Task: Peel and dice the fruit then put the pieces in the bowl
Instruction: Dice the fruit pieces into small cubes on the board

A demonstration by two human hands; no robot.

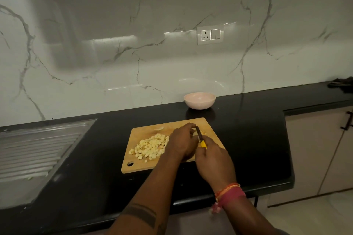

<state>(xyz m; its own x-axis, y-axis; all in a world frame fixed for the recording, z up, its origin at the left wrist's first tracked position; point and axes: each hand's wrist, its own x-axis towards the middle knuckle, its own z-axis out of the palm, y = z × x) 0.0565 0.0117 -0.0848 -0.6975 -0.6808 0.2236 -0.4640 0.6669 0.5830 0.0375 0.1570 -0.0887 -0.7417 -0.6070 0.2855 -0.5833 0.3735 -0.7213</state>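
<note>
Dicing is judged well along. A pile of diced fruit (150, 146) is heaped on the left-centre of the cutting board (141, 166), kept clear of the cutting spot so the blade has room. The remaining fruit piece is mostly hidden under the left hand (182, 142); only thin pale slices (204, 133) are glimpsed just right of it. The left hand's fingers are curled down over that piece, apparently to pin it steady w/ tips tucked back from the blade. The knife (200, 136) is gripped by the right hand (214, 160), fingers clamped round its yellow handle, dark blade angled down & away just beside the left fingertips. A pale scrap (159, 128), prob. peel, is seen near the board's far edge.

The pink bowl (199, 100) is set behind the board near the wall, apart from it, nothing visible inside; open desk (248, 129) lies btwn the two. The board's right edge is close to the cutting spot, so little margin is left there; slices could be pushed off. More free room is offered on the right of the desk. A steel drainboard (38, 149) lies well left.
</note>
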